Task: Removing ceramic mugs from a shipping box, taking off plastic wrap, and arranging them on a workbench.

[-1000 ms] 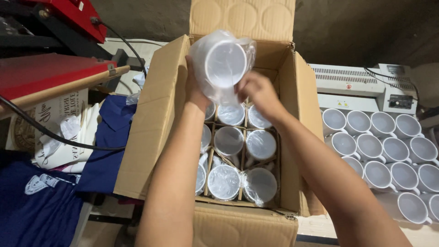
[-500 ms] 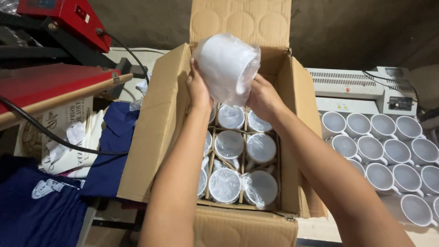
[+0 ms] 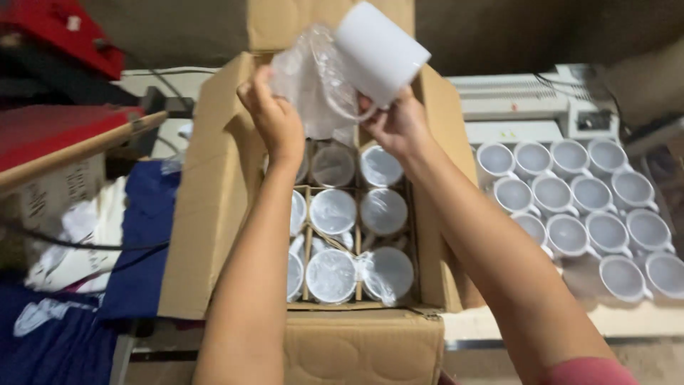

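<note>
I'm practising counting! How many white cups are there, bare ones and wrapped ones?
Bare cup in the right hand: 1
Bare cups on the table: 14
Wrapped cups showing in the box: 9
Total cups: 24
Empty wrap in the left hand: 1

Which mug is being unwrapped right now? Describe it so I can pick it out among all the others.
Start at the open cardboard box in the middle, with rows of bare white mugs on the table to its right. Above the box, the right hand grips a white mug while the left hand holds a clear plastic bag. It is the only mug held in the air, tilted.
</note>
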